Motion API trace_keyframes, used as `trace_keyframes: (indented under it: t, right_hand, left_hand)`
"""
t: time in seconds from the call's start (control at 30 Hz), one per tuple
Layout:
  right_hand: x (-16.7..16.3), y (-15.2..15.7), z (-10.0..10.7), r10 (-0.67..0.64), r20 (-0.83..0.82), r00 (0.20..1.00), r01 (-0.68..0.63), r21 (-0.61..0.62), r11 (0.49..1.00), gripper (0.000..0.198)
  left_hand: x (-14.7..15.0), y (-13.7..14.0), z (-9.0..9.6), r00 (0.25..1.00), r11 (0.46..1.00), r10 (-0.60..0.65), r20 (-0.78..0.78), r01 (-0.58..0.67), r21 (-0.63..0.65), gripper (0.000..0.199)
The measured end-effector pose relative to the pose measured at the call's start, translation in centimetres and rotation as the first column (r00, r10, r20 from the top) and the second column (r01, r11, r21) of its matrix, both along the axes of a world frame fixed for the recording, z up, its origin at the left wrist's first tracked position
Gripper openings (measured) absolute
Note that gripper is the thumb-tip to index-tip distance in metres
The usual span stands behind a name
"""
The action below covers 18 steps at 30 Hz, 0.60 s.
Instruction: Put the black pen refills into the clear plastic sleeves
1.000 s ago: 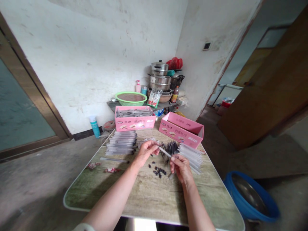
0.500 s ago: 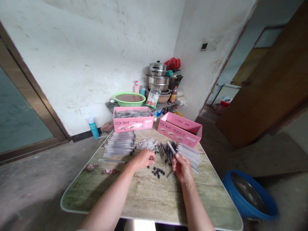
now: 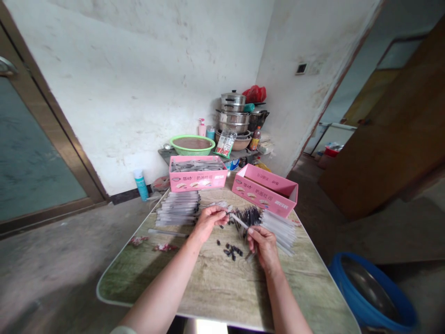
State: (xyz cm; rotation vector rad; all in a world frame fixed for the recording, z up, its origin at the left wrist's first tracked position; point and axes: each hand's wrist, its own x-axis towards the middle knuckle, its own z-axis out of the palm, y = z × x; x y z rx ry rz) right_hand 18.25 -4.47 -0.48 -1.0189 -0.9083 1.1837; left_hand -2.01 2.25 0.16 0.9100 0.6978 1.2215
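Observation:
In my right hand [image 3: 263,243] I pinch a whitish translucent pen barrel [image 3: 239,220], which slants up to the left. My left hand [image 3: 210,220] is closed in a pinch at the barrel's far end; what its fingertips hold is too small to make out. Below the hands lie several small black pen caps [image 3: 232,252]. Behind the barrel is a heap of dark, thin pen parts [image 3: 251,214]. Stacked pale barrels [image 3: 278,227] lie right of it, beside my right hand. Another row of pale barrels [image 3: 178,208] lies to the left, with a single barrel [image 3: 167,233] in front.
At the table's back stand a pink box [image 3: 198,181] full of pens or barrels and a second pink box [image 3: 266,192]. Beyond are a green basin [image 3: 192,150] and stacked steel pots [image 3: 233,116]. A blue tub [image 3: 375,297] sits on the floor at right.
My left hand has moved up from the tabletop to the end of the barrel. The barrel in my right hand has tilted down to the left, towards it. The view has shifted slightly.

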Motion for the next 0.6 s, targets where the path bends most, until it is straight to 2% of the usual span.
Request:
trace_keyframes:
  t: [0.3, 0.6]
  right_hand:
    - [-0.10, -0.06, -0.06, 0.004, 0.036, 0.999, -0.004, -0.005, 1.000, 0.028]
    - [0.04, 0.12, -0.42, 0.007, 0.054, 0.999, -0.006, -0.003, 1.000, 0.027]
  left_hand:
    - [0.29, -0.35, 0.45, 0.999, 0.999, -0.033, -0.006, 0.033, 0.018, 0.035]
    - [0.14, -0.34, 0.52, 0.995, 0.995, -0.043, -0.085, 0.050, 0.082, 0.033]
